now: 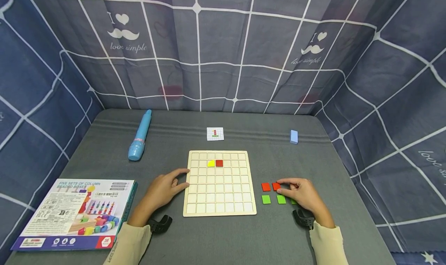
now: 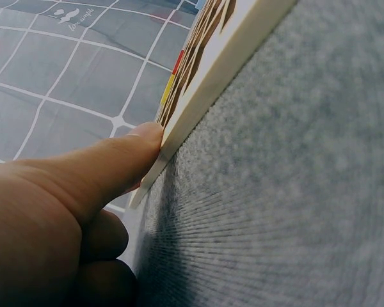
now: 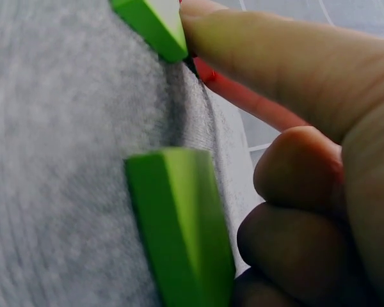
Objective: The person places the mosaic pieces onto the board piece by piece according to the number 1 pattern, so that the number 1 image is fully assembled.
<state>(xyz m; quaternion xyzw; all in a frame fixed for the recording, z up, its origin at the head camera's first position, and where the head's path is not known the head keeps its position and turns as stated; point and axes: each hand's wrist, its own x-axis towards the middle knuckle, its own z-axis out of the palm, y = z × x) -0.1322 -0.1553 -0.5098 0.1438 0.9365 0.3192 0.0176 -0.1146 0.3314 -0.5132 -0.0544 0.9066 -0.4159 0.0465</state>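
A pale wooden grid board (image 1: 219,210) lies flat on the grey table. On it, a yellow tile (image 1: 211,163) and a red tile (image 1: 219,163) sit side by side in its second row. My left hand (image 1: 162,189) touches the board's left edge with thumb and index fingertips set apart along it; the left wrist view shows the thumb (image 2: 131,150) against that edge. To the right of the board, my right hand (image 1: 302,193) pinches a loose red tile (image 1: 275,186) between thumb and index finger. Beside it lie another red tile (image 1: 266,187) and green tiles (image 1: 266,199), one partly under the hand.
Behind the board lies a small pattern card (image 1: 215,134) with a printed grid. A light blue block (image 1: 294,136) is at the back right and a blue microphone-shaped object (image 1: 140,136) at the back left. A printed toy box (image 1: 74,214) occupies the front left.
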